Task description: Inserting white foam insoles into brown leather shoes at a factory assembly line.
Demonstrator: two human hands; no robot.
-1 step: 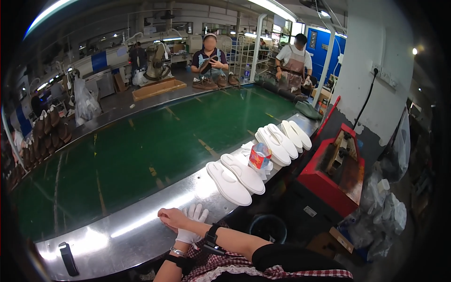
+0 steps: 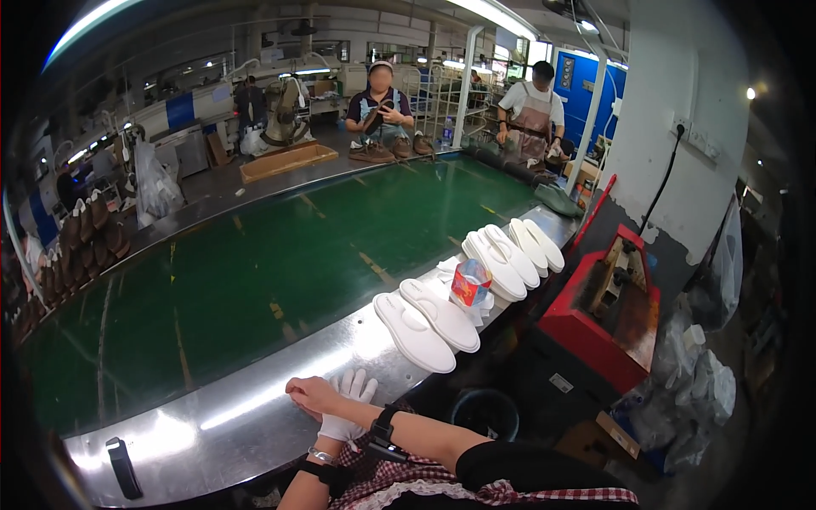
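Note:
My left hand (image 2: 357, 387) wears a white glove and lies on the metal edge of the bench, its fingers spread. Across it rests my bare right hand (image 2: 313, 395), fingers curled inward; their undersides are hidden. Right of the hands, a pair of white slip-on shoes (image 2: 425, 331) sits on the metal strip. Just beyond it stands a red and blue open container (image 2: 470, 282) on white paper. Farther along are more white shoes (image 2: 501, 261), laid side by side with another pair (image 2: 537, 244).
A green belt (image 2: 229, 289) fills the bench's middle. A black upright device (image 2: 123, 467) stands at near left. To the right is a red machine (image 2: 595, 314). Two people work across the belt, one holding a brown shoe (image 2: 376, 116). A rack of brown shoes (image 2: 89, 229) is far left.

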